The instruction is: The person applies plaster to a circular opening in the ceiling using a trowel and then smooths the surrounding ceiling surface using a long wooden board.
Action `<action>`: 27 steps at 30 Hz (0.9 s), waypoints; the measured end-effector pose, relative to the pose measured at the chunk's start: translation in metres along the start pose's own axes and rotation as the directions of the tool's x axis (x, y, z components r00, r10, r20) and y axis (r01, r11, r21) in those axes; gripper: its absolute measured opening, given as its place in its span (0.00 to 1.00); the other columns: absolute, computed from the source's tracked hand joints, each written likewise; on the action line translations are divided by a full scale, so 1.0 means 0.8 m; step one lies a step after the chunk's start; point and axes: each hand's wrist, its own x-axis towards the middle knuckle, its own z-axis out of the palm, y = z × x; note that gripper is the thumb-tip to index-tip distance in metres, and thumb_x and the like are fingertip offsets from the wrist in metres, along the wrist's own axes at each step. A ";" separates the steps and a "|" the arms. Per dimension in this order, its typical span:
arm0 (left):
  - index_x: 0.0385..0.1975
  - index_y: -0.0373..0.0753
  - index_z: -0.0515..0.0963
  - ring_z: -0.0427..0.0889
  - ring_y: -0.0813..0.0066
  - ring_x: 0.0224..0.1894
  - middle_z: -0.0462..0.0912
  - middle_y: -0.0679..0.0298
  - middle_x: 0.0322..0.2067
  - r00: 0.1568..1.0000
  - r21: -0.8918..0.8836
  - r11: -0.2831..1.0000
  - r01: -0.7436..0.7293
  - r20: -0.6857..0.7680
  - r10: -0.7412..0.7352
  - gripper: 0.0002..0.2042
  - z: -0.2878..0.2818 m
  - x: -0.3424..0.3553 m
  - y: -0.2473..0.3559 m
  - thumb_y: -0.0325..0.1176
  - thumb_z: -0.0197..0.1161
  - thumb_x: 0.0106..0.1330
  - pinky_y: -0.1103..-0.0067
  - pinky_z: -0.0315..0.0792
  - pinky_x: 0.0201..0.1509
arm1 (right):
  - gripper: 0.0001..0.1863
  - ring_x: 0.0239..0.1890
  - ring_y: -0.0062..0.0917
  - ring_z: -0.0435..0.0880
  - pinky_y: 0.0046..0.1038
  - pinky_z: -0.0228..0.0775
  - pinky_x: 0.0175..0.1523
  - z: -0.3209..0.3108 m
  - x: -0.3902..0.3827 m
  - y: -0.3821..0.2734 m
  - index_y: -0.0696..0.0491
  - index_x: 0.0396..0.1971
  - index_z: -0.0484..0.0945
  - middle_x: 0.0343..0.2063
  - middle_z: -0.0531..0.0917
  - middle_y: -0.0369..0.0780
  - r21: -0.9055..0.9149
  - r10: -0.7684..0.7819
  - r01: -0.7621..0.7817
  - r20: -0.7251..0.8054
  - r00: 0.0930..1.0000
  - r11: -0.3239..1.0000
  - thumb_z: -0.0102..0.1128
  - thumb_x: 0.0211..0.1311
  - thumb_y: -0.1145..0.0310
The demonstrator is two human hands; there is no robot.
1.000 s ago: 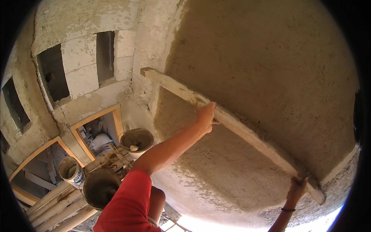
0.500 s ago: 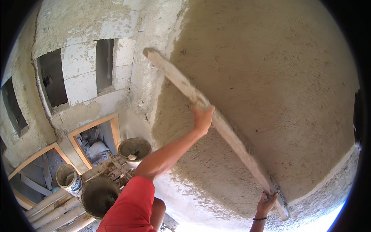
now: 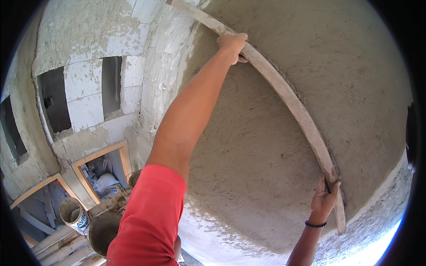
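A long pale straightedge bar (image 3: 288, 99) lies flat against a grey, freshly plastered wall (image 3: 248, 168), running from the top centre down to the lower right. My left hand (image 3: 231, 44), on an outstretched arm with a red sleeve, is shut on the bar near its upper end. My right hand (image 3: 324, 201), with a dark bracelet at the wrist, is shut on the bar near its lower end. The bar's top end runs out of view at the upper edge.
To the left stands a rough block wall with dark openings (image 3: 53, 102) and wood-framed openings (image 3: 95, 155) below. At the lower left are a pale bucket (image 3: 73, 215), a dark round pan (image 3: 103, 230) and scaffold poles (image 3: 57, 244).
The bar has swung up the wall and now sits steeper and higher. My left hand rose with its upper end, and my right hand stayed on the lower end.
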 end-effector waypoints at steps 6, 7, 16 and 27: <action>0.55 0.24 0.47 0.76 0.56 0.44 0.67 0.44 0.47 0.989 -0.021 0.989 0.143 0.037 -0.143 0.32 0.013 -0.076 -0.056 0.30 0.59 0.57 0.63 0.82 0.36 | 0.27 0.44 0.34 0.74 0.25 0.74 0.47 -0.073 0.001 -0.025 0.56 0.55 0.63 0.51 0.69 0.48 -0.039 0.019 -0.025 -0.142 0.990 0.999 0.50 0.65 0.52; 0.55 0.24 0.47 0.75 0.56 0.44 0.67 0.44 0.47 0.983 -0.027 0.984 0.177 0.051 -0.175 0.33 0.017 -0.096 -0.074 0.30 0.59 0.56 0.64 0.82 0.36 | 0.26 0.41 0.33 0.75 0.25 0.74 0.45 -0.105 0.005 -0.032 0.55 0.54 0.64 0.49 0.72 0.46 -0.091 -0.016 0.004 -0.128 0.992 0.996 0.50 0.65 0.51; 0.49 0.28 0.63 0.77 0.60 0.39 0.70 0.50 0.44 0.971 -0.170 0.964 0.203 -0.095 -0.221 0.20 0.015 -0.156 -0.200 0.33 0.55 0.60 0.67 0.80 0.32 | 0.22 0.23 0.26 0.77 0.24 0.71 0.29 -0.183 0.035 -0.068 0.55 0.44 0.68 0.26 0.80 0.42 -0.305 -0.168 0.139 -0.070 0.983 0.942 0.47 0.66 0.49; 0.49 0.36 0.70 0.73 0.56 0.50 0.65 0.54 0.54 0.994 -0.391 0.920 -0.005 -0.103 -0.038 0.18 0.127 -0.097 0.124 0.36 0.61 0.62 0.67 0.81 0.46 | 0.22 0.34 0.34 0.79 0.25 0.80 0.34 0.066 0.255 -0.303 0.63 0.45 0.65 0.38 0.74 0.50 -0.352 -0.413 0.434 0.137 0.900 0.829 0.49 0.67 0.57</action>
